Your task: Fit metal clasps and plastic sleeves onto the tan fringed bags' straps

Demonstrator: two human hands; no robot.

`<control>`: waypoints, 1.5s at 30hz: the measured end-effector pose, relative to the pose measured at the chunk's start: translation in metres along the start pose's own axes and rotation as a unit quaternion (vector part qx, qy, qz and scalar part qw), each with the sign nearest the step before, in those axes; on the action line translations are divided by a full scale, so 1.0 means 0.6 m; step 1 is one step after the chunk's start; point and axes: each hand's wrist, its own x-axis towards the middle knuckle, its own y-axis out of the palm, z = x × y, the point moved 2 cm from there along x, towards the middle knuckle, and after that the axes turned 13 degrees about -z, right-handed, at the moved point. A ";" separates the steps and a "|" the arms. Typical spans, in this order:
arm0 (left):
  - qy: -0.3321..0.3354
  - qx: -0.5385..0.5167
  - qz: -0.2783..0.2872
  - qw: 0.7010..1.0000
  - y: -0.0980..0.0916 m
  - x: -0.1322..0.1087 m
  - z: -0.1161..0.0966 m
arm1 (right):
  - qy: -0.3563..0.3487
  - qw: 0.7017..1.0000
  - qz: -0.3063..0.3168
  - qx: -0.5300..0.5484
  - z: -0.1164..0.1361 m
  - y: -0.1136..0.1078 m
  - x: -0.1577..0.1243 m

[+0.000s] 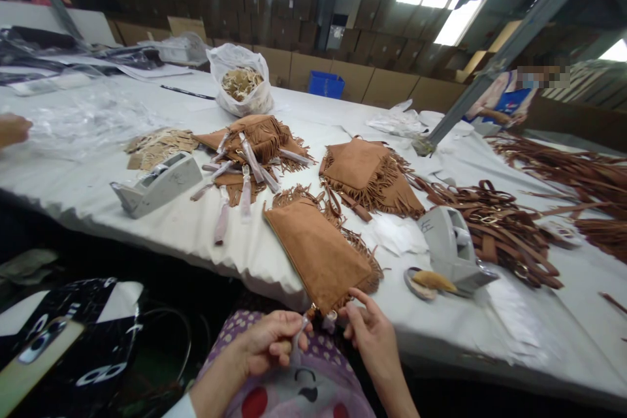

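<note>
A brown suede fringed bag [318, 251] lies at the near edge of the white table [274, 268], its corner hanging over toward me. My left hand [267, 343] is closed in a pinch on a small wrapped strap end [300, 333] at that corner. My right hand [369, 333] is beside it, fingers curled and pinching at the bag's corner hardware [330, 317]. Both hands sit just below the table edge, over my lap.
Two grey tape dispensers [159, 184] [453, 248] stand on the table. More fringed bags [367, 173] [252, 144], a pile of brown straps [494, 225], and a plastic bag of parts [240, 81] lie further back. Another person's hand [12, 129] is at far left; another person [509, 101] sits at right.
</note>
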 end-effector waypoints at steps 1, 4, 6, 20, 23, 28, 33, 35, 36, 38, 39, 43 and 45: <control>0.008 0.021 -0.003 1.000 0.003 -0.001 0.002 | -0.041 0.999 -0.014 -0.025 0.004 -0.005 0.004; 0.050 0.067 -0.015 0.996 0.010 -0.001 0.008 | -0.189 0.975 0.033 -0.110 0.018 0.004 -0.004; 0.085 0.098 -0.018 0.991 0.010 -0.003 0.007 | -0.307 0.930 0.112 -0.168 0.023 0.026 -0.019; 0.155 0.381 -0.139 0.901 -0.026 -0.048 0.002 | -0.394 0.900 0.087 -0.166 0.021 0.021 0.038; 0.135 0.354 -0.132 0.916 -0.038 -0.054 0.007 | -0.382 0.887 -0.083 -0.245 0.022 -0.017 0.096; 0.172 0.220 -0.120 0.953 -0.062 -0.057 0.012 | -0.351 0.866 -0.092 -0.344 -0.001 -0.012 0.158; 0.090 0.049 -0.117 0.988 -0.073 -0.050 0.030 | -0.288 0.887 -0.081 -0.350 -0.013 0.011 0.136; 0.076 0.042 -0.126 0.988 -0.073 -0.047 0.032 | -0.257 0.902 -0.053 -0.343 -0.012 0.007 0.123; 0.087 0.050 -0.148 0.984 -0.073 -0.045 0.030 | -0.245 0.908 -0.038 -0.337 -0.010 0.003 0.119; 0.142 0.088 -0.206 0.964 -0.071 -0.038 0.020 | -0.237 0.917 -0.016 -0.321 -0.007 -0.006 0.114; 0.180 0.113 -0.233 0.949 -0.068 -0.033 0.014 | -0.241 0.919 -0.008 -0.311 -0.005 -0.010 0.112; 0.292 0.146 -0.309 0.893 -0.048 -0.009 -0.005 | -0.284 0.921 0.036 -0.264 0.016 -0.015 0.099; 0.294 0.095 -0.329 0.892 -0.038 0.004 -0.009 | -0.292 0.926 0.087 -0.223 0.031 -0.012 0.084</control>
